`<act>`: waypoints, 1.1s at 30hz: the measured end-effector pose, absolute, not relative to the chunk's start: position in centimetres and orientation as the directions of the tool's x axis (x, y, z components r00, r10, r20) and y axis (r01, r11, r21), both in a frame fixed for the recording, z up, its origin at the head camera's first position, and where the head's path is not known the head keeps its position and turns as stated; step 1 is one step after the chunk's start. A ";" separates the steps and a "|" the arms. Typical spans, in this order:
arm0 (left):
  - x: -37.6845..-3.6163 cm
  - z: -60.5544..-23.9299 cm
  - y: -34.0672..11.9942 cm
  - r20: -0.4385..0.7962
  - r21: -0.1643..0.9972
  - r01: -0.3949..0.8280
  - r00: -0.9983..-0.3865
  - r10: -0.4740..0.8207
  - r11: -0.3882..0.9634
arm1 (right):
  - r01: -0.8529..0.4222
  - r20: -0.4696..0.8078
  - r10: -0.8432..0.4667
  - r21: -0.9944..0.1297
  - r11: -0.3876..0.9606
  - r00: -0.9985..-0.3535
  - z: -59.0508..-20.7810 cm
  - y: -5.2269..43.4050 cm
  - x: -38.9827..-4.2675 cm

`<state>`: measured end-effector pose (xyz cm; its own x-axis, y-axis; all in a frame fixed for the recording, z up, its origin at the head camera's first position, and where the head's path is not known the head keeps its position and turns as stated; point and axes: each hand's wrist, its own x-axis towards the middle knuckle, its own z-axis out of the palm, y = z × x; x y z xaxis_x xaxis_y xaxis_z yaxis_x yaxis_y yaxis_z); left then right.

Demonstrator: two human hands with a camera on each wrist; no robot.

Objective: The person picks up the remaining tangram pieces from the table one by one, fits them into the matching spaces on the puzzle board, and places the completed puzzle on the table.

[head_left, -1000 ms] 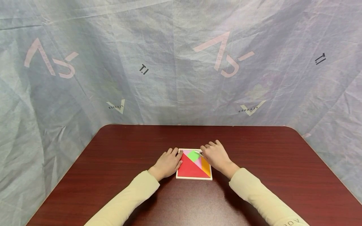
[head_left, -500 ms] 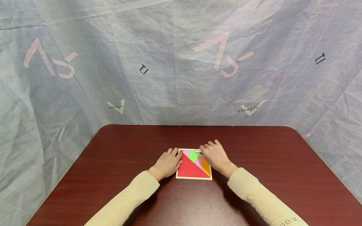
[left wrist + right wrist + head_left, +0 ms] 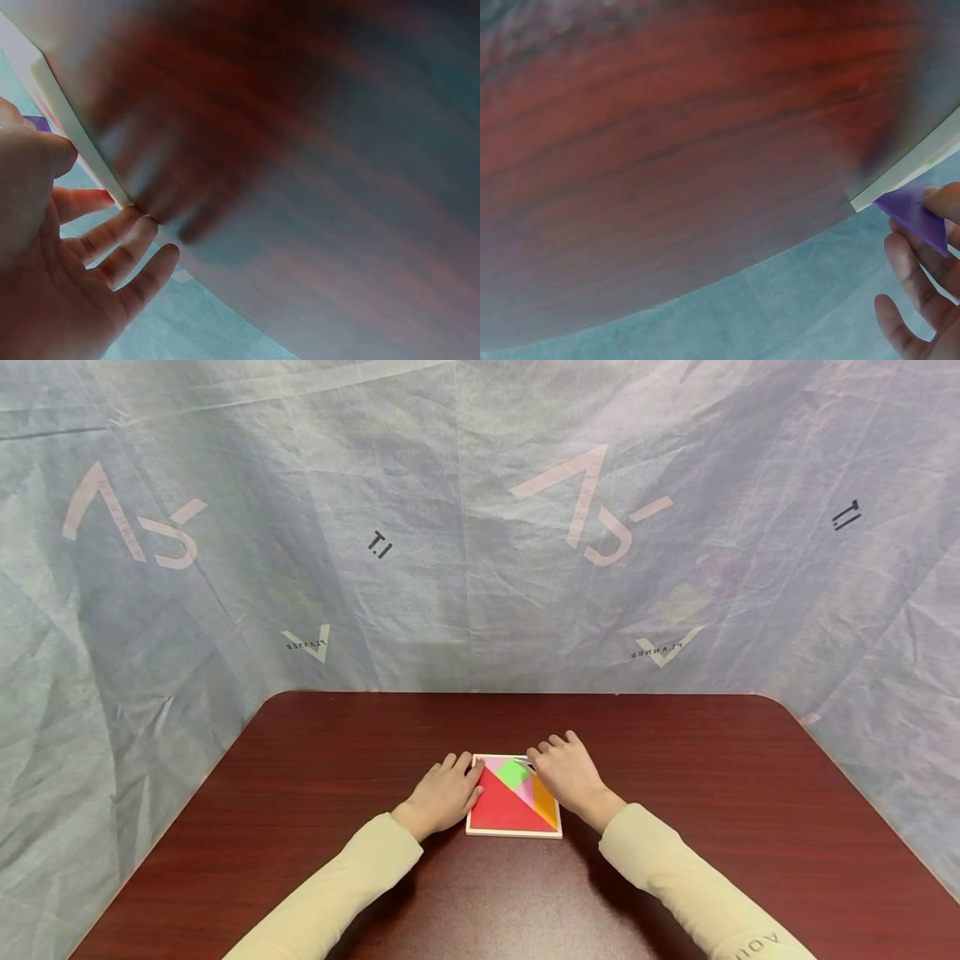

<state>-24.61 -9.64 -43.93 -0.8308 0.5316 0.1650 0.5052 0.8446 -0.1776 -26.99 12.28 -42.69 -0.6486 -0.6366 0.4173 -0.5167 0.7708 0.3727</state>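
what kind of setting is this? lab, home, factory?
Most likely a staged recording setup, not a home. A wrinkled grey fabric backdrop with printed logos closes off everything behind a dark wood-grain table. The table bears only a tangram puzzle tray, with the left hand and right hand at its sides.

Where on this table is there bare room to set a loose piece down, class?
The table is bare left of the left hand, right of the right hand, and behind the puzzle tray to the far edge. It is crowded only at the tray, between both hands.
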 end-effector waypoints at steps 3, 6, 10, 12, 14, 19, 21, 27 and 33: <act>-24.6 -44.0 -9.6 0.166 -0.182 0.505 -0.830 0.533 0.843 | -0.514 0.410 -0.635 0.374 0.772 -0.655 -42.7 12.2 -27.0; -24.6 -44.0 -9.6 0.165 -0.185 0.505 -0.829 0.534 0.843 | -0.513 0.403 -0.630 0.368 0.775 -0.664 -42.7 12.2 -27.0; -24.6 -43.9 -9.6 0.165 -0.182 0.506 -0.830 0.533 0.843 | -0.505 0.392 -0.619 0.362 0.784 -0.680 -42.7 12.1 -27.0; -24.6 -43.8 -9.6 0.164 -0.180 0.505 -0.830 0.532 0.844 | -0.501 0.385 -0.613 0.358 0.788 -0.690 -42.7 12.1 -27.0; -24.6 -43.8 -9.6 0.163 -0.178 0.505 -0.831 0.532 0.844 | -0.497 0.381 -0.606 0.350 0.794 -0.698 -42.7 12.0 -27.1; -24.5 -43.8 -9.6 0.169 -0.176 0.510 -0.827 0.536 0.842 | -0.495 0.379 -0.588 0.320 0.808 -0.714 -42.7 12.0 -27.1; -24.5 -43.8 -9.6 0.178 -0.176 0.513 -0.823 0.540 0.840 | -0.498 0.383 -0.584 0.306 0.811 -0.715 -42.8 12.0 -27.1; -24.6 -43.9 -9.7 0.192 -0.188 0.513 -0.817 0.544 0.837 | -0.520 0.443 -0.588 0.277 0.808 -0.677 -42.9 12.1 -27.2; -24.5 -43.9 -9.7 0.208 -0.163 0.526 -0.809 0.550 0.835 | -0.526 0.432 -0.587 0.265 0.808 -0.685 -43.0 12.2 -27.2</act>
<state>-24.48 -9.73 -43.88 -0.8087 0.5504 0.2076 0.5262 0.8346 -0.1632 -27.21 12.18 -43.02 -0.6846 -0.5871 0.4320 -0.5261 0.8082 0.2646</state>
